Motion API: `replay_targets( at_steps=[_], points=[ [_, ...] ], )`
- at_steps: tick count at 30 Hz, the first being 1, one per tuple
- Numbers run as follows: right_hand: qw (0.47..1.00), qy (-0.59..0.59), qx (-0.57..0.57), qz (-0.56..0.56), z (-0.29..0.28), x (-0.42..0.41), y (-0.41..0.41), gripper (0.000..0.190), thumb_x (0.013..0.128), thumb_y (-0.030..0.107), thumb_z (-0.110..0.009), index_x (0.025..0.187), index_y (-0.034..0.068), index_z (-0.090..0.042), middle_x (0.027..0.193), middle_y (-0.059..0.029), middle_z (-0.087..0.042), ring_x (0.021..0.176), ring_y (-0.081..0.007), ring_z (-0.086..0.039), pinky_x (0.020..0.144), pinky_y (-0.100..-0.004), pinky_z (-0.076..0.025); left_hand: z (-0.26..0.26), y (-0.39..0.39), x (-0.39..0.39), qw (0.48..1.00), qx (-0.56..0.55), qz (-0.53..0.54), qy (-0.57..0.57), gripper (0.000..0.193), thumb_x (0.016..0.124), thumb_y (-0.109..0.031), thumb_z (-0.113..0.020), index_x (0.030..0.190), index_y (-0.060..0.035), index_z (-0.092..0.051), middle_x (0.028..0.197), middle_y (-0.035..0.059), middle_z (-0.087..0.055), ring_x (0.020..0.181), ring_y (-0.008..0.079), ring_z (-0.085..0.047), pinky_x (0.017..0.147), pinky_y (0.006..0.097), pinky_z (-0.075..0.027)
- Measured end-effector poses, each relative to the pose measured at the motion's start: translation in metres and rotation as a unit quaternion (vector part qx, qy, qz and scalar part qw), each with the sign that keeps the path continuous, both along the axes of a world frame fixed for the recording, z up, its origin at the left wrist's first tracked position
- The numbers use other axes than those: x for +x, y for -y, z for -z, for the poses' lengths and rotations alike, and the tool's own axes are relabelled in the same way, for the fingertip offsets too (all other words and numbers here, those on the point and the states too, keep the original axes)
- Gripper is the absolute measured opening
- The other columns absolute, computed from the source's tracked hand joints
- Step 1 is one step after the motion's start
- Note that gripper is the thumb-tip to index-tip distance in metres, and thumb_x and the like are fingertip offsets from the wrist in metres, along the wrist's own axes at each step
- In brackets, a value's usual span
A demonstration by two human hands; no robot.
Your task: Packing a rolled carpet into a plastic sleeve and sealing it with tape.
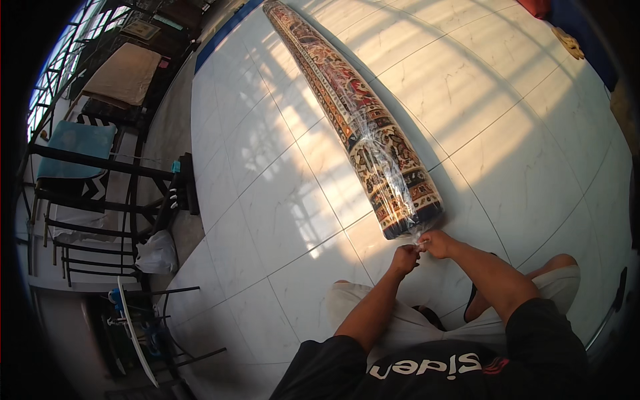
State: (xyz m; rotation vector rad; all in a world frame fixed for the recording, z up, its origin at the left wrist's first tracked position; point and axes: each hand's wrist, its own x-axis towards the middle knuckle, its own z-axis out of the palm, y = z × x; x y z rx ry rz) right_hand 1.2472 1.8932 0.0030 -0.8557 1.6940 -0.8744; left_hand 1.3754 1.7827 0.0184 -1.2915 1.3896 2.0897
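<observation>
A long rolled patterned rug (357,107) lies on the tiled floor and stretches away from me. Clear plastic wrap (392,175) covers it and glints in the sunlight. At the near end, beyond the rug's dark blue edge, the wrap gathers into a thin twist (416,239). My left hand (406,259) pinches the end of this gathered plastic. Right beside it, my right hand (433,244) also grips the twist, close to the rug's end. Fine detail between the fingers is too small to tell.
White marbled tiles (250,210) surround the rug. Along the left stand dark metal racks (100,200) with draped rugs and a white plastic bag (157,252). Lower left is a stand with a white-edged panel (134,335). Yellowish gloves (568,42) lie at the upper right.
</observation>
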Motion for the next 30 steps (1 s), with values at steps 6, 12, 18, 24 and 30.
replay_targets(
  at_steps=[6,12,18,24,30],
  points=[
    [0.992,-0.006,0.048,0.117,-0.010,0.006,0.006,0.015,0.083,0.015,-0.058,0.094,0.007,-0.063,0.078,-0.0121,-0.067,0.074,-0.0254,-0.065,0.072,-0.0363,-0.050,0.004,0.008,-0.006,0.996,0.015,-0.062,0.056,0.013,0.084,-0.017,-0.048,0.075,-0.0090,-0.051,0.063,0.0032,-0.045,0.049,0.0109,-0.040,0.041,0.0240,-0.032],
    [0.962,-0.222,0.083,0.134,-0.015,0.003,0.005,0.015,0.080,0.012,-0.057,0.093,0.010,-0.063,0.086,-0.0143,-0.067,0.086,-0.0332,-0.064,0.079,-0.0412,-0.050,0.011,0.006,-0.027,0.898,0.192,-0.388,0.075,0.018,0.082,-0.014,-0.044,0.065,-0.0153,-0.041,0.049,-0.0042,-0.029,0.035,0.0100,-0.021,0.032,0.0221,-0.019],
    [0.950,-0.176,0.210,0.148,-0.021,-0.015,-0.008,0.011,0.082,0.015,-0.058,0.090,0.011,-0.065,0.094,-0.0124,-0.066,0.092,-0.0304,-0.063,0.082,-0.0411,-0.048,0.019,0.020,-0.034,0.862,0.216,-0.452,0.078,0.027,0.080,-0.011,-0.038,0.057,-0.0197,-0.029,0.047,-0.0063,-0.018,0.037,0.0091,-0.016,0.034,0.0216,-0.017],
    [0.905,0.258,0.169,0.294,0.007,-0.031,0.014,0.018,0.087,0.017,-0.059,0.081,0.000,-0.062,0.073,-0.0072,-0.064,0.063,-0.0148,-0.059,0.054,-0.0275,-0.047,0.018,0.041,-0.019,0.896,0.247,-0.370,-0.003,0.016,0.091,-0.014,-0.037,0.083,-0.0102,-0.050,0.062,-0.0027,-0.041,0.051,0.0101,-0.037,0.049,0.0216,-0.039],
    [0.667,0.506,0.012,0.547,0.005,-0.019,0.036,0.007,0.085,0.006,-0.055,0.090,0.004,-0.061,0.084,-0.0060,-0.061,0.074,-0.0146,-0.058,0.060,-0.0247,-0.048,0.028,0.028,-0.028,0.878,0.197,-0.428,-0.080,0.017,0.089,-0.013,-0.040,0.094,-0.0084,-0.055,0.076,0.0024,-0.055,0.065,0.0134,-0.052,0.062,0.0262,-0.047]
  ],
)
